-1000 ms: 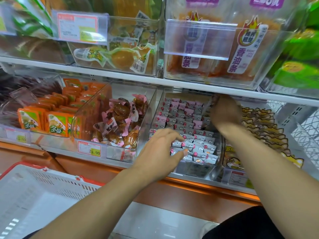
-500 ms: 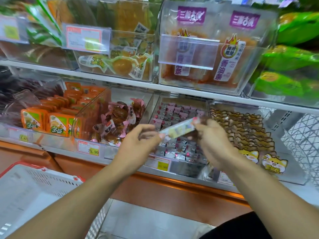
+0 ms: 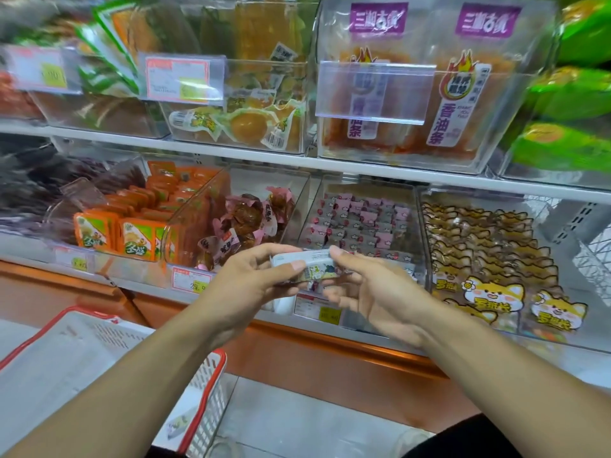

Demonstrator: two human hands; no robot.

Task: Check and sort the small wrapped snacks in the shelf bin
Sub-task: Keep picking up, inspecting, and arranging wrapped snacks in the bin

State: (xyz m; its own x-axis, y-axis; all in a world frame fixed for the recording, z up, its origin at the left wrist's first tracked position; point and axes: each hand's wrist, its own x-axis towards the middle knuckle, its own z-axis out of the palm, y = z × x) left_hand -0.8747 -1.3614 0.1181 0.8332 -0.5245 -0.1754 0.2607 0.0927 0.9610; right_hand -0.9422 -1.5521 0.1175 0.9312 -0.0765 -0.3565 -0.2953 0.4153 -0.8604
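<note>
A small silver-white wrapped snack (image 3: 310,266) is held between both hands in front of the lower shelf. My left hand (image 3: 254,279) pinches its left end with thumb and fingers. My right hand (image 3: 370,289) pinches its right end, palm turned up, lower fingers spread. Behind them stands the clear shelf bin (image 3: 420,233) filled with several rows of small pink and grey wrapped snacks (image 3: 360,219). Part of the bin's front is hidden by my hands.
Left of the bin are a clear bin of brown snacks in pink wrappers (image 3: 244,219) and orange packets (image 3: 132,236). To the right lie cat-print packets (image 3: 496,285). A red-rimmed white basket (image 3: 99,365) sits at lower left. An upper shelf (image 3: 297,160) overhangs.
Both hands have come out of the bin. They drew one wrapped snack toward me, and it now lies flatter and lower between the fingers.
</note>
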